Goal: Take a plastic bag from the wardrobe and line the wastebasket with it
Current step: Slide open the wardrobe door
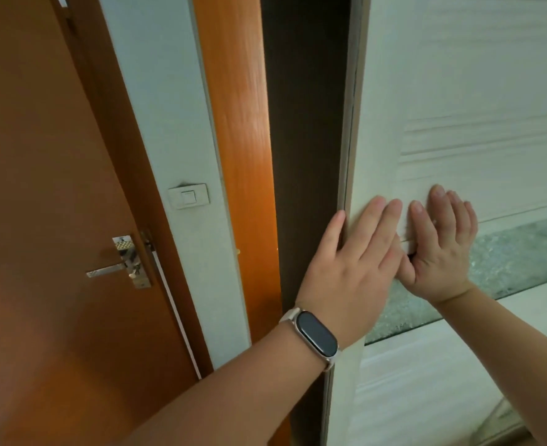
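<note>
The wardrobe's white sliding door [465, 101] fills the right half of the head view, with ribbed panels and a frosted glass band. It stands partly slid aside, showing a dark gap [307, 140] into the wardrobe. My left hand [349, 272], with a watch on the wrist, lies flat on the door's left edge, the thumb hooked round it. My right hand [439, 249] presses flat on the panel just beside it, fingers spread. No plastic bag or wastebasket is in view.
An orange wooden room door [40, 220] with a metal lever handle [121, 268] stands at the left. A white wall strip with a light switch [188, 196] separates it from the wardrobe's orange side panel [240, 140].
</note>
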Motion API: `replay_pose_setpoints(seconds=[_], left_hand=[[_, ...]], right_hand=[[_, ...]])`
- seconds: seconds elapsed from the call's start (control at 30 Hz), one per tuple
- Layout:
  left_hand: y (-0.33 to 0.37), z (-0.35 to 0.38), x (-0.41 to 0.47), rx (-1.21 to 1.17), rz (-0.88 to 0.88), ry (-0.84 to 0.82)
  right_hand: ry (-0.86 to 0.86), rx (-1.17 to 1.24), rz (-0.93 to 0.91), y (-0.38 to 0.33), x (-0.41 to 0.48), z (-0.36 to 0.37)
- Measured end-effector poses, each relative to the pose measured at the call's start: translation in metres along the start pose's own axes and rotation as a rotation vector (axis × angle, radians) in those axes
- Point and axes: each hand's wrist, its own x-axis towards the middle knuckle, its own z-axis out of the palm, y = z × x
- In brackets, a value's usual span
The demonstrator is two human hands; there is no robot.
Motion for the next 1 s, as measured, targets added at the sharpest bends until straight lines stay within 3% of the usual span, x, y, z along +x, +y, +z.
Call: replay_pose_setpoints(seconds=[0.33, 0.67, 1.0], left_hand=[[0.011, 0.024, 0.024, 0.104, 0.067, 0.082], [0.040, 0.059, 0.060, 0.063, 0.073, 0.264], [0.083, 0.091, 0.108, 0.019, 0.106, 0.335]], right_hand=[[-0.017, -0.012, 0.015, 0.033, -0.005, -0.001], [0.039, 0.012, 0.025, 0.077, -0.018, 0.000], [0.028, 0.007, 0.053, 0.145, -0.037, -0.001]])
